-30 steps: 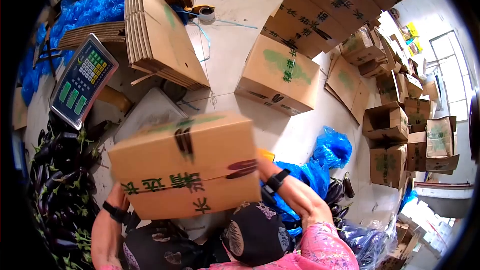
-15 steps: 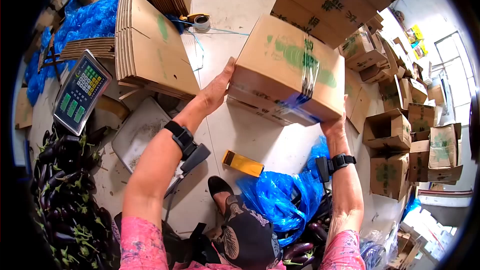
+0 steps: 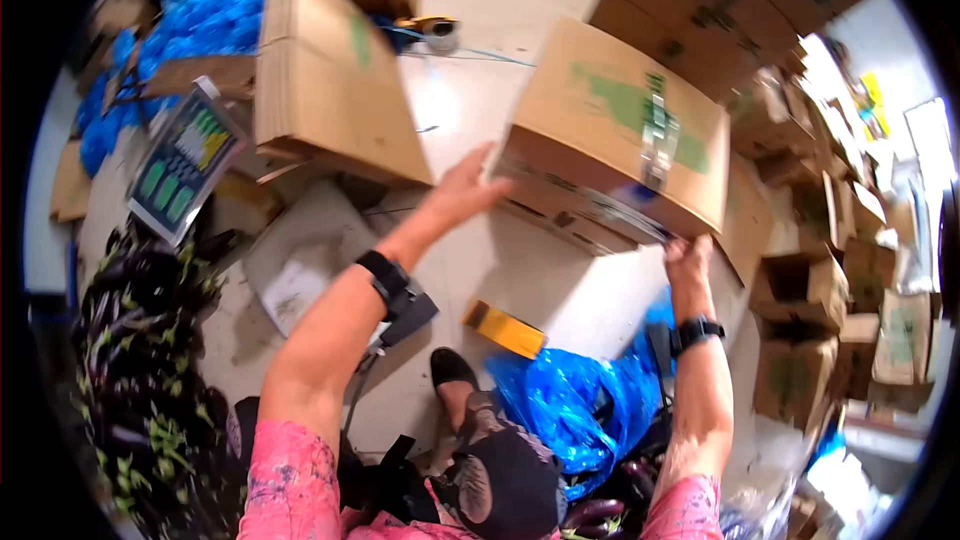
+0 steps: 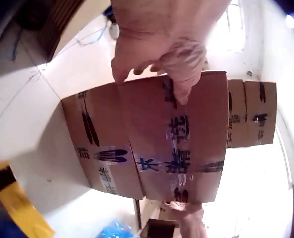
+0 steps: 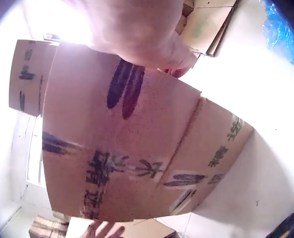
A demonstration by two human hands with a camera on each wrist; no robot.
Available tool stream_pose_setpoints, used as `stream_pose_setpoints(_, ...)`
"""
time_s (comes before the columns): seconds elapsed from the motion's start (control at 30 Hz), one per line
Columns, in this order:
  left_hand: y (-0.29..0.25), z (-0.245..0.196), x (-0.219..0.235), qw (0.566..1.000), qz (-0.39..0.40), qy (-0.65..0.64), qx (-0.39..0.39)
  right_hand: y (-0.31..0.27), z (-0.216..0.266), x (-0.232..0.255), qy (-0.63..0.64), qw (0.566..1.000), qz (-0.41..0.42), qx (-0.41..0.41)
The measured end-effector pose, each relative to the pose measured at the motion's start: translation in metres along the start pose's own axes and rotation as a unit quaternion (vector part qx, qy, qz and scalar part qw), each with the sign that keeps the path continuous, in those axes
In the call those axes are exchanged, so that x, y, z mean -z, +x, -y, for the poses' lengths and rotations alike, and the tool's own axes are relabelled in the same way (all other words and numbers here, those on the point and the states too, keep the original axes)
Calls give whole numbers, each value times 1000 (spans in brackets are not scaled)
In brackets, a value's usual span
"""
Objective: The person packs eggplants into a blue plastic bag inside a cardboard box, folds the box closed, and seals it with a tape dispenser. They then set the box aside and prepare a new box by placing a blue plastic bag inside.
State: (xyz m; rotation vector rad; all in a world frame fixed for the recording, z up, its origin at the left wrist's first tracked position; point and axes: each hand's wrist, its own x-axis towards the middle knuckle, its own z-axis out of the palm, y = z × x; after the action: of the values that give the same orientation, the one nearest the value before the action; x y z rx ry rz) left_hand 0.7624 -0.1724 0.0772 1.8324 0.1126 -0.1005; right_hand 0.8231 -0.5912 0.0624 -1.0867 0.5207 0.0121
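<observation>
head view: my left hand (image 3: 462, 190) lies flat, fingers spread, against the taped carton (image 3: 620, 130); my right hand (image 3: 688, 258) grips its lower corner above the floor (image 3: 560, 280).

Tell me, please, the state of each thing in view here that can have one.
Taped brown cardboard box: shut, sealed with tape, held tilted between both hands.
Left hand: fingers straight, pressing the box's side.
Right hand: at the box's lower corner; grip unclear.
Small brown cardboard boxes at right: open, flaps up.
Flat cardboard stack: folded flat.
Weighing scale display: tilted.
</observation>
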Motion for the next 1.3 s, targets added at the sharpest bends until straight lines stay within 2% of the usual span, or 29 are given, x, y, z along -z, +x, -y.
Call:
stream_pose_setpoints(0.07,-34,-16,20,967,-96,170,-162,4,-26,21,-46,998,-36,-14)
stream_pose_setpoints(0.13,-71,-53,65,890,-216,363,-172,-56,-37,-10,-89,992,-85,7)
stream_pose_setpoints(0.17,-88,-70,92,830,-271,456,-172,-69,-61,-7,-91,993,-76,-24)
stream_pose_setpoints(0.2,-94,-80,109,798,-303,496,-159,-79,-79,11,-94,991,-78,-46)
stream_pose_setpoints(0.27,-94,-92,146,725,-364,568,-134,-102,-110,17,-178,975,89,-97)
stream_pose_setpoints(0.33,-89,-84,168,718,-361,585,-106,-144,-123,-23,-262,934,154,-189)
stream_pose_setpoints(0.4,-88,-74,176,706,-364,601,-93,-169,-155,-32,-298,903,232,-207)
stream_pose_setpoints(0.47,-81,-73,168,688,-375,614,-92,-196,-167,-61,-326,874,261,-250)
stream_pose_setpoints(0.5,-79,-77,164,694,-369,611,-94,-206,-172,-72,-347,861,274,-251)
stream_pose_setpoints(0.6,-67,-83,149,669,-375,629,-130,-228,-172,-98,-374,831,348,-219)
stream_pose_setpoints(0.67,-62,-83,135,761,-362,528,-107,-236,-172,-107,-391,817,376,-194)
stream_pose_setpoints(0.7,-66,-91,127,833,-364,410,-75,-240,-169,-112,-398,811,386,-187)
stream_pose_setpoints(0.73,-63,-83,121,854,-408,305,-103,-243,-166,-116,-406,804,396,-181)
stream_pose_setpoints(0.8,-49,-64,126,820,-503,205,-183,-244,-160,-120,-427,793,399,-171)
stream_pose_setpoints(0.83,-54,-64,131,842,-483,179,-160,-243,-161,-121,-437,783,410,-169)
stream_pose_setpoints(0.87,-64,-63,139,859,-468,157,-132,-233,-168,-108,-452,780,415,-126)
stream_pose_setpoints(0.9,-74,-64,145,849,-469,172,-170,-252,-143,-129,-452,791,391,-134)
stream_pose_setpoints(0.93,-88,-70,150,839,-468,189,-206,-247,-139,-129,-467,779,414,-51)
stream_pose_setpoints(0.97,-113,-90,157,839,-464,196,-205,-224,-147,-117,-482,762,430,40)
stream_pose_setpoints(1.03,-156,-116,172,836,-460,204,-219,-235,-118,-152,-453,759,422,203)
stream_pose_setpoints(1.07,-176,-121,185,832,-457,209,-235,-234,-101,-170,-481,732,405,264)
stream_pose_setpoints(1.1,-201,-132,201,862,-433,175,-195,-243,-82,-197,-479,713,390,332)
stream_pose_setpoints(1.13,-227,-143,215,889,-408,137,-155,-247,-64,-221,-468,653,372,466)
stream_pose_setpoints(1.2,-276,-155,244,899,-382,114,-180,-259,-29,-267,-428,566,332,622)
stream_pose_setpoints(1.23,-300,-159,257,907,-356,94,-204,-277,-8,-289,-451,500,291,680)
stream_pose_setpoints(1.27,-326,-164,270,915,-325,74,-228,-299,3,-309,-433,469,275,719)
stream_pose_setpoints(1.3,-356,-177,281,928,-301,78,-205,-314,14,-319,-450,434,292,723)
